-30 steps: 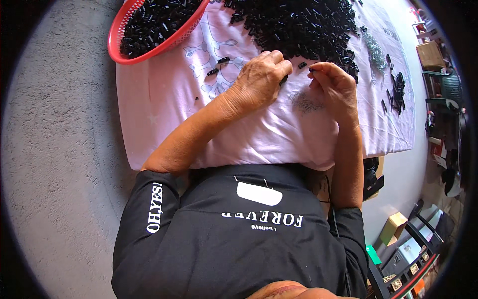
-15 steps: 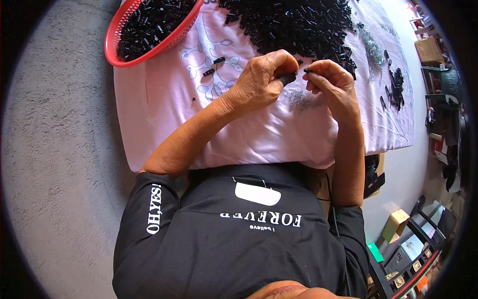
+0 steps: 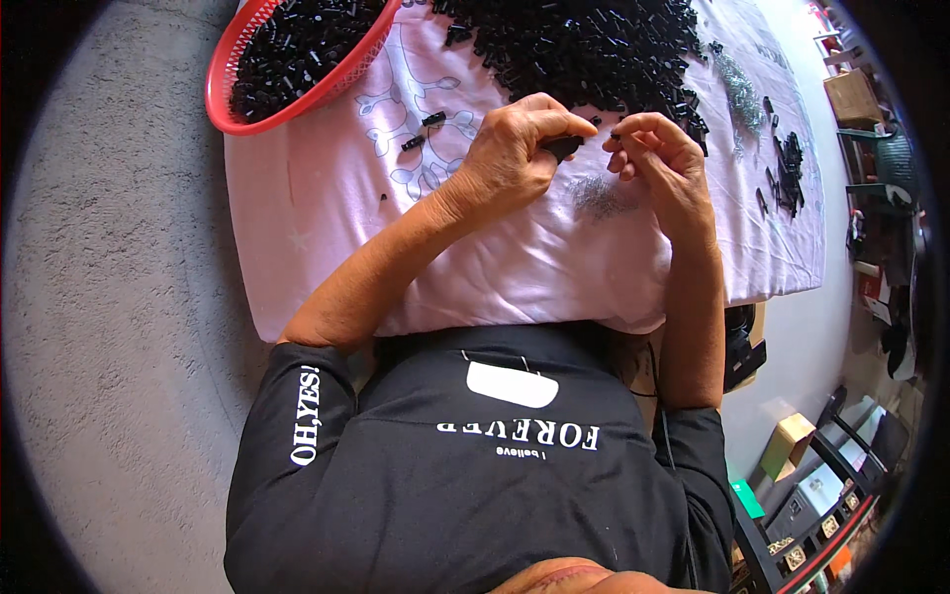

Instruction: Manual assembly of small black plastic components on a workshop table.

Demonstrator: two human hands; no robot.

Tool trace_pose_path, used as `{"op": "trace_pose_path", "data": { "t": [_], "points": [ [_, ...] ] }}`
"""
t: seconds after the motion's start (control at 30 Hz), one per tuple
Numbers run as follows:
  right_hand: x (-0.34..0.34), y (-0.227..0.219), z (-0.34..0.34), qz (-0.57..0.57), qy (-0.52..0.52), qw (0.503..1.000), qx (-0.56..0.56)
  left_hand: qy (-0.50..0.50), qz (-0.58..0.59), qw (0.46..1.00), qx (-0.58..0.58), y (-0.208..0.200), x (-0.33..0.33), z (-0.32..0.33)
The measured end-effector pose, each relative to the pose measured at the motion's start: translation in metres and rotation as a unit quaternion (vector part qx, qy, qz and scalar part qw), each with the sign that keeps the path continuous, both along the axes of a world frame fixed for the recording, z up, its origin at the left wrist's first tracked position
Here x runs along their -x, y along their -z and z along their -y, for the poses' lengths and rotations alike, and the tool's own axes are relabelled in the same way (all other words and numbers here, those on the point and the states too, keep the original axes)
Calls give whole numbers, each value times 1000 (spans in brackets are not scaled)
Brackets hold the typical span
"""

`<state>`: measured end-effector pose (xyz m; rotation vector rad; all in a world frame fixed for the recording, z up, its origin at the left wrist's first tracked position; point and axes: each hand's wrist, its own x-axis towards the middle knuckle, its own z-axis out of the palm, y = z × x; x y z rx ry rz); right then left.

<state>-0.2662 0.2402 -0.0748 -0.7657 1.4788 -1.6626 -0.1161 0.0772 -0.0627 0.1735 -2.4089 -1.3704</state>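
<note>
My left hand (image 3: 510, 153) is closed around a small black plastic part (image 3: 562, 148), whose end sticks out between thumb and fingers. Just to its right, my right hand (image 3: 665, 163) is pinched, with a tiny dark piece partly showing at the fingertips. A narrow gap separates the two hands. Beneath and between them lies a small heap of thin silvery metal pieces (image 3: 597, 196) on the pink cloth (image 3: 495, 272). Beyond my hands spreads a large pile of black plastic parts (image 3: 584, 49).
At the far left, a red basket (image 3: 220, 94) holds many similar black parts. Two loose black parts (image 3: 413, 144) lie left of my left hand. On the right are another silvery heap (image 3: 739, 94) and a small group of long black pieces (image 3: 789, 173). Shelving with boxes (image 3: 853, 99) stands beyond.
My left hand has shifted slightly up and its index finger has stretched out toward the right. The piece at my right fingertips is now more hidden.
</note>
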Motion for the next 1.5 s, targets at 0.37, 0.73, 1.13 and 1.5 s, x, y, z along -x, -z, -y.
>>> {"op": "trace_pose_path", "data": {
  "t": [0.37, 0.73, 1.13, 1.5],
  "points": [
    [-9, 1, 5, -8, -14, 999, 29, -17, -75, 997, 17, 5, 2, -12],
    [-1, -1, 0, -15, -24, 1000, -5, -20, -41, 997, 63, -3, 0, -2],
    [-1, -4, 0, 12, -38, 999, -5, 64, 2, 988, 138, 7, -3, -3],
    [0, -3, 0, 29, -59, 998, -1, 7, -22, 1000, -12, -8, -2, -2]
  ]
}}
